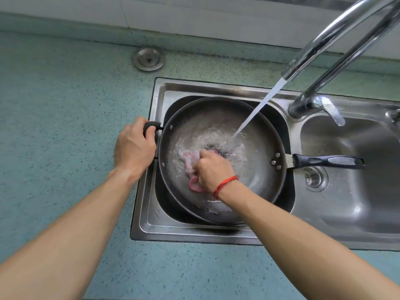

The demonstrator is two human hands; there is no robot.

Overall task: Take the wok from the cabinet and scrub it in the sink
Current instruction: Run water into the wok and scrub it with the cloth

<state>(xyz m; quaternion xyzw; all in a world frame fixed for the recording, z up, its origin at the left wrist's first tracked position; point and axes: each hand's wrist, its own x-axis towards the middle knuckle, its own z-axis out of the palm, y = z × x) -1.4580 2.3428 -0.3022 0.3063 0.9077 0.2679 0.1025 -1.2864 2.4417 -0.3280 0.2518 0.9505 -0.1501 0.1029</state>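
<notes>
Speckled teal countertop [173, 267] around steel sink [147, 221]

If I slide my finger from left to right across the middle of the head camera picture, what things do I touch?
First the left hand gripping the side handle → right hand gripping the pink cloth inside the wok → long black handle → second sink basin.

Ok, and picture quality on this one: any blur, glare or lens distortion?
Head view: wide-angle distortion bows the countertop and stretches both forearms; glare streaks the faucet and sink rim; the pink cloth and churning water in the wok under the right hand are motion-blurred, while the left hand on the side handle looks sharp; lighting is soft, shadows faint.
</notes>
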